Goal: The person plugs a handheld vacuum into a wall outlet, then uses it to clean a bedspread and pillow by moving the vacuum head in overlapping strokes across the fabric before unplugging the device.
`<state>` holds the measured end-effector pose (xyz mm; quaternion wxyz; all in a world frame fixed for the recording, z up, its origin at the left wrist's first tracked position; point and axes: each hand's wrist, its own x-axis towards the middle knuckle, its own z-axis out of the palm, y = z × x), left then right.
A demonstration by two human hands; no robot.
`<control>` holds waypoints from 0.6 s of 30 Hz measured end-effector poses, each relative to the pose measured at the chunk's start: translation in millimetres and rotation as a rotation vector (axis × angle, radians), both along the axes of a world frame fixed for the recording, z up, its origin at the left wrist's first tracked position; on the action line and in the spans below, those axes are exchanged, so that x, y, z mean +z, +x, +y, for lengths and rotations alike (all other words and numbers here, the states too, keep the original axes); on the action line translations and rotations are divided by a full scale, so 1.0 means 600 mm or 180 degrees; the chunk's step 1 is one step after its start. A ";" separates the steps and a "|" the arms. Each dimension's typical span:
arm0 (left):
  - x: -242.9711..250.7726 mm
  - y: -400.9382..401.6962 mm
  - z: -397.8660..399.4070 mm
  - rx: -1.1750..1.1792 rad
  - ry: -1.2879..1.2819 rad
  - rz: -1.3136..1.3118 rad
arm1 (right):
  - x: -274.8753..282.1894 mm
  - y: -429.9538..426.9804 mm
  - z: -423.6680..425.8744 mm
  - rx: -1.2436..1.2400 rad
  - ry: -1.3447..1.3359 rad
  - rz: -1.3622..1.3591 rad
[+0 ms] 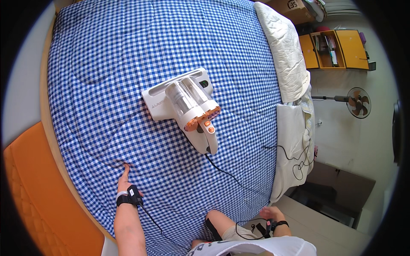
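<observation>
A white handheld mattress vacuum cleaner (192,108) with two clear dust cups and orange buttons lies on a blue and white checked quilt (105,105). Its dark cord trails off to the lower right over the quilt. My left hand (125,179), with a strap and small device at the wrist, presses on the quilt below and left of the vacuum; its fingers are partly hidden. At the lower right, beside the bed edge and my knee, is my right hand (272,215), away from the vacuum, also with a wrist device; its finger pose is unclear.
An orange padded headboard (35,179) borders the bed at left. Folded cream bedding (286,57) lies along the right edge, with a thin black cable (298,158) over it. Beyond stand a yellow cabinet (352,49), a fan (358,102) and a dark panel (339,185).
</observation>
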<state>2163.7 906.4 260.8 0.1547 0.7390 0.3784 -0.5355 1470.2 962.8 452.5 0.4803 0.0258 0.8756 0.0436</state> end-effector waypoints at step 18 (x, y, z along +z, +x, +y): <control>-0.083 -0.015 0.043 -0.0512 -0.0789 -0.0118 | -0.205 0.660 -0.452 0.2948 -0.3020 -0.1179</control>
